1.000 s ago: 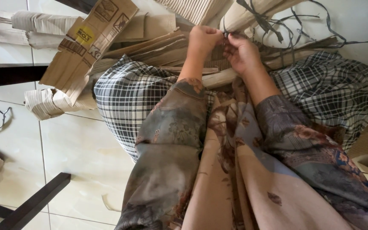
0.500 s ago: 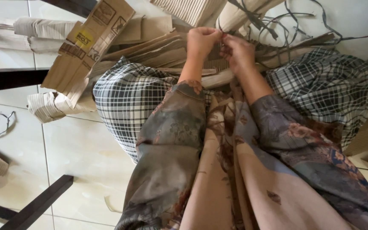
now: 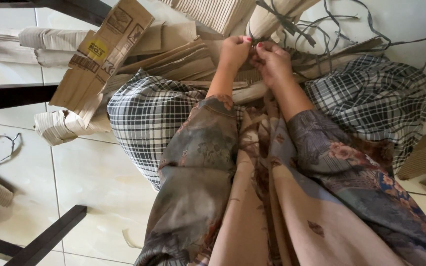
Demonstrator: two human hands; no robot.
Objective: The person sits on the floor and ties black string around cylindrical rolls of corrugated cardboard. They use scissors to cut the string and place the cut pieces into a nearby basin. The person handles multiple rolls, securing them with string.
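From the head view, looking down over the lap, both hands meet at the top of the scene, fingertips nearly touching. The left hand [image 3: 233,50] is pinched shut on a thin dark strap [image 3: 292,24], and the right hand [image 3: 272,61] is closed on the same strap just beside it; the exact grip is partly hidden by the fingers. The strap runs up over a rolled bundle of corrugated cardboard [image 3: 272,17], with loose ends curling away to the right. The bundle lies on a heap of flattened cardboard sheets [image 3: 173,54] spread on the pale tiled floor [image 3: 89,182], in front of the knees, which are covered by a checked cloth [image 3: 149,118]. A folded printed carton flap [image 3: 102,54] leans at the left of the heap. A dark bar [image 3: 45,241] crosses the floor's lower left corner.
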